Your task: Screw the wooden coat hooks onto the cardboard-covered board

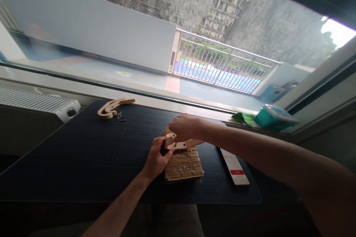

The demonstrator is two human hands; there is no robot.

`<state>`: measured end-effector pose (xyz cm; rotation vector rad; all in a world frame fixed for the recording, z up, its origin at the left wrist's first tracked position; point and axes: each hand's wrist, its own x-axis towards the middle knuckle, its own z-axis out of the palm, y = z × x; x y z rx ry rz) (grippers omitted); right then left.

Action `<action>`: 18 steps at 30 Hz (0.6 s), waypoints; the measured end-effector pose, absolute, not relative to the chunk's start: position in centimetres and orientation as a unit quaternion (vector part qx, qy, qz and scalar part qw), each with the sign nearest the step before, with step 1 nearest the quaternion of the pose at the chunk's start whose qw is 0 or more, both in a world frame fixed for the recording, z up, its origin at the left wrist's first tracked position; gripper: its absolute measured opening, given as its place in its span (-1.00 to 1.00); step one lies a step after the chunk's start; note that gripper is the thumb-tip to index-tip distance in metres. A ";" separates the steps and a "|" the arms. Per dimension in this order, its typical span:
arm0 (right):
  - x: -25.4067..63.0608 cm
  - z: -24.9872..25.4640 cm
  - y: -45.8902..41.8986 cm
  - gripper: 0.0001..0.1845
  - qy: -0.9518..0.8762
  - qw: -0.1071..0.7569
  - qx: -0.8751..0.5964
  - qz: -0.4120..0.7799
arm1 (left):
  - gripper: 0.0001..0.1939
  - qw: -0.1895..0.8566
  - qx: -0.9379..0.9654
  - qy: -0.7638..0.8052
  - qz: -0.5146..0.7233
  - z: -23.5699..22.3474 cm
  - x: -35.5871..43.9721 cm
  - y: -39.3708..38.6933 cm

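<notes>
A curved wooden piece with dark holes or screw heads rests on a block of layered corrugated cardboard. The block's top is pitted and torn. My left hand is closed on the left, curled end of the wood, thumb at its near edge. Over the far side of the same piece, my right hand is curled into a fist; whatever it holds is hidden from me. Farther back on the left lie similar curved wooden pieces, with several loose screws beside them.
A phone with a timer on its screen lies right of the cardboard on the dark table. A teal box and a green cloth are on the sill by the window. A white radiator stands at the left.
</notes>
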<state>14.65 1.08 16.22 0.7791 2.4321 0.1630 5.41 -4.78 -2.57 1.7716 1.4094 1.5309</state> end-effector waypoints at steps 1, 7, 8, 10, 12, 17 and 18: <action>14.5 16.6 1.0 -0.62 0.904 0.304 0.294 0.056 | -0.69 0.202 0.635 0.503 0.551 -2.6 5.4 -4.8; 14.4 19.0 0.2 -0.65 0.876 0.371 0.301 0.061 | -0.68 0.211 0.631 0.504 0.551 -2.7 5.3 -4.8; 14.6 19.2 0.2 -0.70 0.880 0.363 0.302 0.061 | -0.67 0.214 0.630 0.504 0.550 -2.8 5.3 -4.8; 15.1 19.3 0.3 -0.76 0.890 0.338 0.300 0.057 | -0.66 0.219 0.628 0.505 0.551 -2.8 5.3 -4.7; 15.5 19.0 0.6 -0.76 0.901 0.316 0.294 0.054 | -0.66 0.222 0.626 0.505 0.550 -2.8 5.3 -4.7; 16.1 18.3 1.0 -0.77 0.899 0.313 0.302 0.050 | -0.67 0.224 0.630 0.506 0.545 -2.7 5.3 -4.8; 16.1 18.3 1.0 -0.76 0.897 0.313 0.307 0.051 | -0.67 0.224 0.630 0.506 0.545 -2.6 5.3 -4.8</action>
